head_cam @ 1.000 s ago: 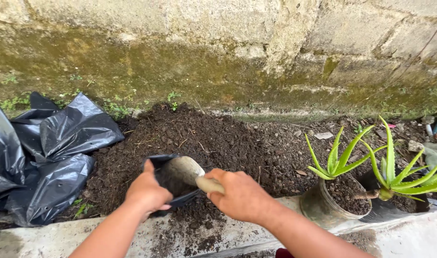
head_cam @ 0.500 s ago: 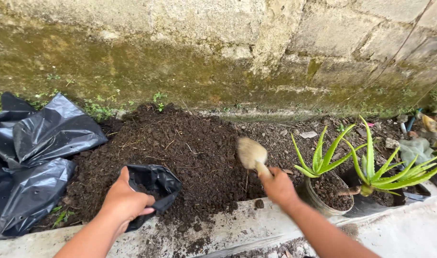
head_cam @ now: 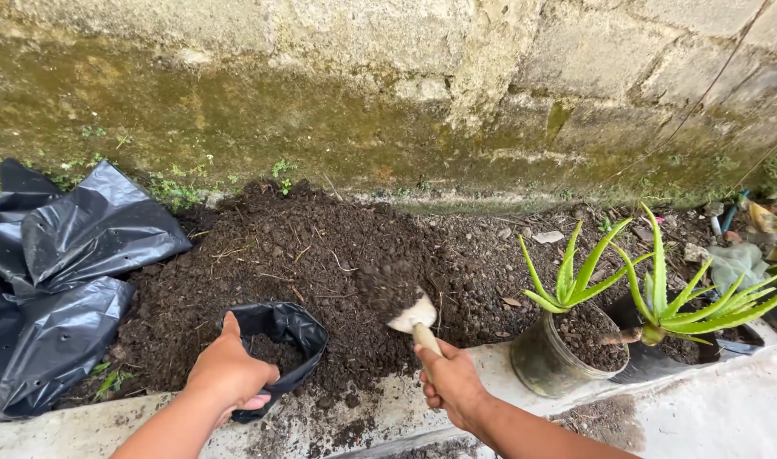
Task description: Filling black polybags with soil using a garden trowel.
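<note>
Soil (head_cam: 320, 255) is lying heaped against the mossy wall (head_cam: 388, 93) while the left hand (head_cam: 228, 372) is gripping the rim of a small black planting bag (head_cam: 279, 333) and the right hand (head_cam: 450, 382) is closing around a soil-loaded trowel (head_cam: 403, 304) beside it, near two potted aloe plants (head_cam: 575, 280).
</note>
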